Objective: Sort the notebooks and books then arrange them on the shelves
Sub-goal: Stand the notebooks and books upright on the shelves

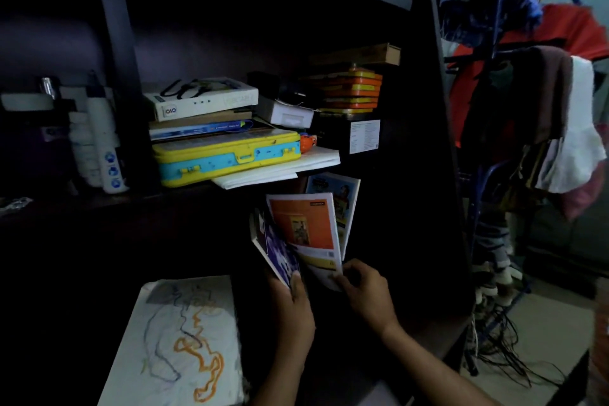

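Gripping a purple book (280, 254) in the left hand (293, 313), right hand (362, 290) pinching an orange book (304, 224) at 1 o'clock of it, cover writing too blurred to read.

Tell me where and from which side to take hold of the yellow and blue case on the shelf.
Grip the yellow and blue case by its front long edge, coming straight in from the shelf's open front. It lies flat under stacked books, and that latch side faces outward and slightly overhangs.

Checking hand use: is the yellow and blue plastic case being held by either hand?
No, the yellow and blue plastic case lies on the shelf, while both hands hold thin books below.
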{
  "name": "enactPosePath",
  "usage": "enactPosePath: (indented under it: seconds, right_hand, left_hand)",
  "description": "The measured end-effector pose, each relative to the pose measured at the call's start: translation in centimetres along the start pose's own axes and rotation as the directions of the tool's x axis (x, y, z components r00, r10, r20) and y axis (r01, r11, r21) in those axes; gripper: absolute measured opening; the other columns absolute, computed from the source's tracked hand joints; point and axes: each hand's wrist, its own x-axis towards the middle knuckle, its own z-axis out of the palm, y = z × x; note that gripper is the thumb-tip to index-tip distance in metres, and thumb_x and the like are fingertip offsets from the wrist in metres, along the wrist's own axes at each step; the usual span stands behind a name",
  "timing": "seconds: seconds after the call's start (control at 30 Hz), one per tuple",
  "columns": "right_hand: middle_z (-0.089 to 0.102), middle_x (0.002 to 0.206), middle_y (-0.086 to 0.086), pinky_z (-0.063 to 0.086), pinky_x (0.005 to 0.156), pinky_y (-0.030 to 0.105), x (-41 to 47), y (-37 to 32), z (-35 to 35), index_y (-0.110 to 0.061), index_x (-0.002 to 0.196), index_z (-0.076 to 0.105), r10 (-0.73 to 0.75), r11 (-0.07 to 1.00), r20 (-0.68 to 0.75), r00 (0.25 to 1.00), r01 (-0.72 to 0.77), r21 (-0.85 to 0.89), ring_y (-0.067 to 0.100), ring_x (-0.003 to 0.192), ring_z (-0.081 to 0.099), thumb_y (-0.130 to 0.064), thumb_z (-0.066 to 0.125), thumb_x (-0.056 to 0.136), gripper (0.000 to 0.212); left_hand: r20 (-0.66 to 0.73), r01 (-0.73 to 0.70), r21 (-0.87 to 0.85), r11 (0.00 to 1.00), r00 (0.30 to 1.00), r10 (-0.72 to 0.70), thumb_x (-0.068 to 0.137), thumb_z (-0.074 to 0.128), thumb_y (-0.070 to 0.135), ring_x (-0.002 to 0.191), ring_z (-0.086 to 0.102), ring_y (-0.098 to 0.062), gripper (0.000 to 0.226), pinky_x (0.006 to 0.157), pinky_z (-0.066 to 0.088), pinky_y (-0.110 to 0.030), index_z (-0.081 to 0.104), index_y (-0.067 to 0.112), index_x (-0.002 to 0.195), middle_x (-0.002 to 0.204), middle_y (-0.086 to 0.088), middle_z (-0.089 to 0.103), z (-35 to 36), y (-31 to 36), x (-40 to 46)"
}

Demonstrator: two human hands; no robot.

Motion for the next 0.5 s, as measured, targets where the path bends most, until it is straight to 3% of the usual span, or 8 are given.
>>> enactPosePath:
  seconds: [0.1, 0.2, 0.33, 0.4, 0.5]
  right_hand:
    - [0.062, 0.079, -0.014, 0.042, 0.061, 0.015, 2.2, 0.0, -0.2, -0.025, 0.083, 0.059, -0.030, 0.994, 0.039, 0.999, 0.034, -0.103, -0.005, 0.070, 0.057, -0.025, 0.072, 0.092, 0.016]
    - [0.058, 0.091, -0.004, 0.042, 0.067, 0.025, 4.0, 0.4, -0.2, -0.021, 0.093, 0.060, -0.016, 0.972, -0.003, 1.000, 0.015, -0.236, 0.012, 0.079, 0.057, -0.032, 0.068, 0.094, 0.014]
    - [0.069, 0.099, 0.001, 0.053, 0.074, 0.033, 5.4, 0.5, 0.2, -0.022, 0.101, 0.063, 0.165, 0.964, -0.062, 0.984, -0.174, -0.201, 0.021, 0.089, 0.066, -0.038, 0.065, 0.095, 0.017]
    - [0.070, 0.104, 0.002, 0.057, 0.081, 0.039, 5.4, 0.5, 0.4, -0.022, 0.105, 0.062, 0.170, 0.969, -0.093, 0.981, -0.184, -0.163, 0.023, 0.095, 0.068, -0.037, 0.066, 0.095, 0.018]
    - [0.068, 0.115, 0.003, 0.055, 0.086, 0.035, 4.9, 0.2, 0.5, -0.019, 0.127, 0.057, 0.201, 0.975, -0.090, 0.975, -0.208, -0.079, 0.023, 0.104, 0.067, -0.029, 0.065, 0.096, 0.034]
  left_hand:
    - [-0.007, -0.006, 0.011, 1.000, 1.000, 0.007, 0.104, 0.049, 0.019, 0.144, 0.038, -0.028, 0.058, 0.119, 0.029, -0.044, 0.026, 0.009, 0.156, 0.156, -0.013, 0.039, 0.2, 0.0, 0.2]
    - [0.003, 0.022, -0.005, 1.000, 1.000, -0.022, 0.105, 0.048, 0.021, 0.140, 0.042, -0.028, 0.056, 0.117, 0.032, -0.042, 0.028, 0.008, 0.155, 0.153, -0.013, 0.042, 0.0, 0.0, 0.1]
    - [0.013, 0.026, -0.005, 1.000, 1.000, -0.025, 0.105, 0.047, 0.027, 0.138, 0.045, -0.028, 0.055, 0.116, 0.035, -0.045, 0.029, 0.009, 0.154, 0.152, -0.014, 0.044, -0.2, 0.3, 0.0]
    - [0.007, 0.005, -0.013, 1.000, 1.000, -0.004, 0.105, 0.047, 0.024, 0.142, 0.041, -0.024, 0.058, 0.118, 0.031, -0.040, 0.024, 0.012, 0.157, 0.156, -0.010, 0.039, -0.3, 0.5, -0.1]
    - [0.001, 0.003, -0.009, 1.000, 1.000, -0.003, 0.105, 0.047, 0.021, 0.138, 0.045, -0.023, 0.057, 0.112, 0.032, -0.028, 0.025, 0.012, 0.157, 0.152, -0.010, 0.044, -0.5, 0.8, -0.3]
